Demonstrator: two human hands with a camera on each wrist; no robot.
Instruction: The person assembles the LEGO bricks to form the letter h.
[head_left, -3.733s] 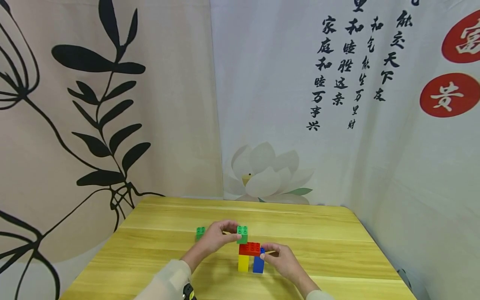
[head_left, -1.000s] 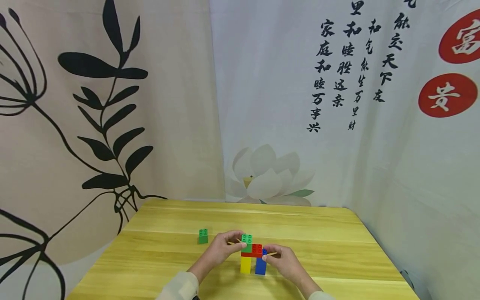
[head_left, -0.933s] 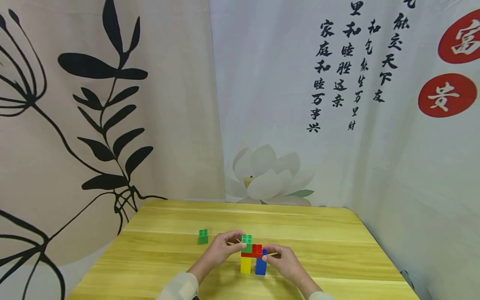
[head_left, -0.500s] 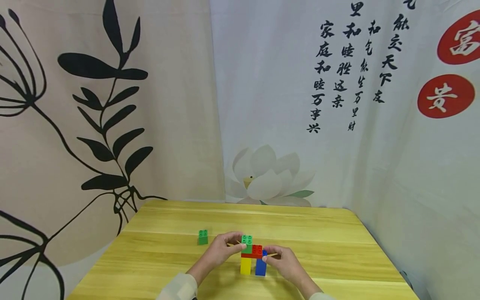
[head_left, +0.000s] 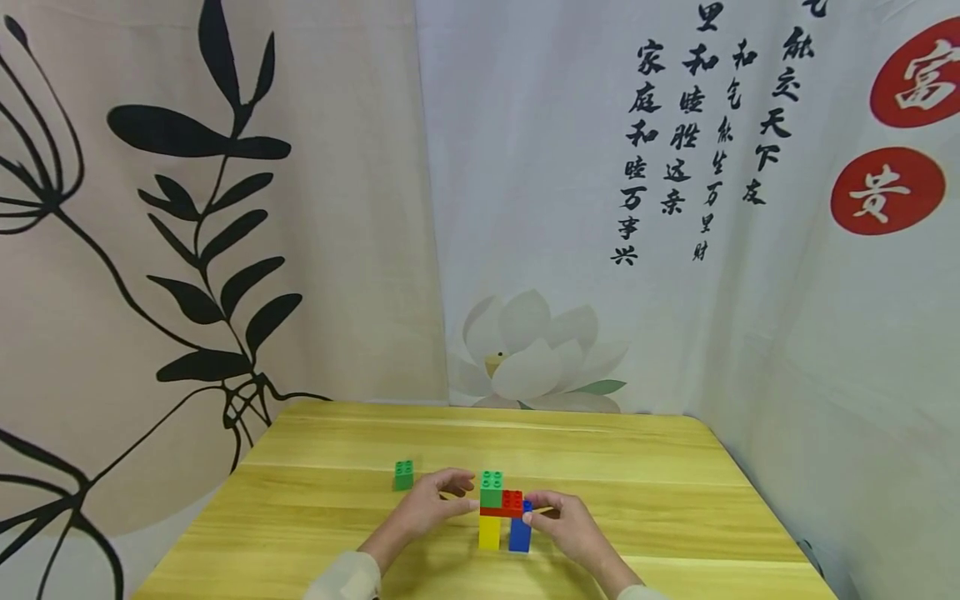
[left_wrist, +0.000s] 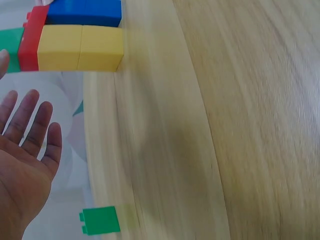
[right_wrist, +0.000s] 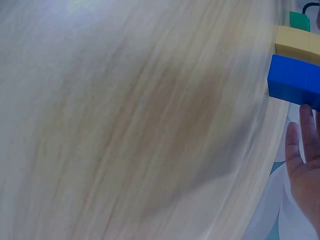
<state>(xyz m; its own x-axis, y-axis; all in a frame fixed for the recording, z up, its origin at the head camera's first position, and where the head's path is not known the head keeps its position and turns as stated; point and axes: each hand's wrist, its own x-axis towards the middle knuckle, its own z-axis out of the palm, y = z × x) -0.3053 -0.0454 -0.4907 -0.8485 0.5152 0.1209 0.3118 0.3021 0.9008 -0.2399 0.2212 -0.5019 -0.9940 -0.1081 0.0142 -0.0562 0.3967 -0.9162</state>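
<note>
A small block structure stands on the table: a yellow column (head_left: 489, 532) on the left, a blue column (head_left: 519, 534) on the right, and a red block (head_left: 512, 501) laid across. A green block (head_left: 491, 490) sits on the red one's left end. My left hand (head_left: 435, 504) is just left of the green block, fingers spread and holding nothing; the left wrist view shows its palm (left_wrist: 22, 185). With thumb and index finger, my right hand (head_left: 566, 525) pinches the top of the blue column; other fingers (right_wrist: 306, 120) lie along its side in the right wrist view.
A second green block (head_left: 403, 475) lies on the wooden table (head_left: 337, 467), further back and left of the structure. Behind the table's far edge hangs a printed cloth (head_left: 360, 250) with plants, a lotus and writing.
Earlier, my left hand brought the green block over and set it onto the red block's left end. It has now let go and drawn slightly left. My right hand stays at the blue column.
</note>
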